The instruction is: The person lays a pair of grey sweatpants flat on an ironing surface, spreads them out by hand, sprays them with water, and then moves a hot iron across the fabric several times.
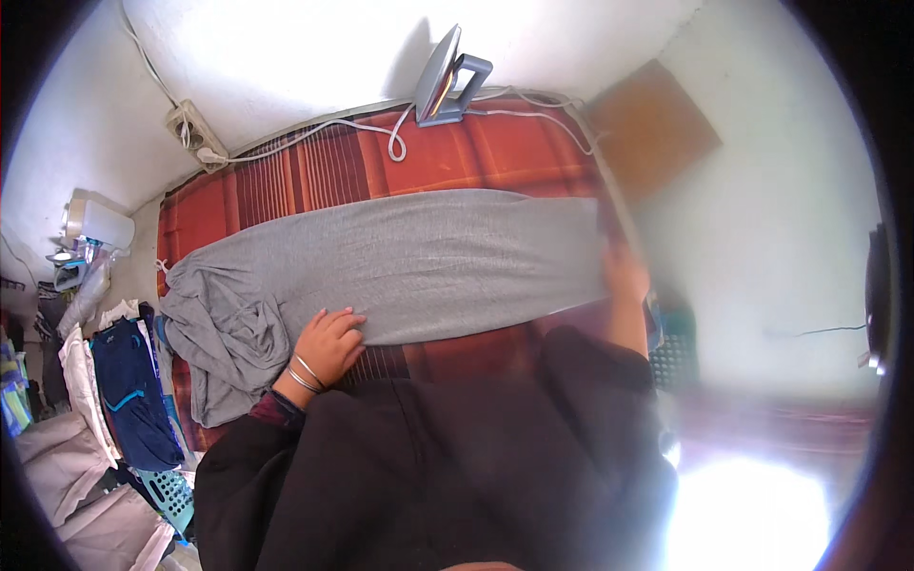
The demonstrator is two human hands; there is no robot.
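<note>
A long grey cloth garment point(428, 264) lies across a red and brown plaid cloth point(485, 153). Its right part is spread mostly flat with light creases, while its left end is bunched in loose folds. My left hand point(332, 339) rests palm down on the garment's near edge, beside the bunched part, with its fingers a little apart. At the garment's right end is my right hand point(627, 278), blurred, so its grip on the edge is unclear. A clothes iron point(450, 86) stands upright on its heel at the far edge, near the wall.
The iron's white cord point(307, 133) runs left to a power strip point(196, 135) on the wall. Folded dark blue clothing point(132, 392) and a turquoise plastic basket point(171, 496) are at the left. A brown board point(653, 132) is beyond the right corner.
</note>
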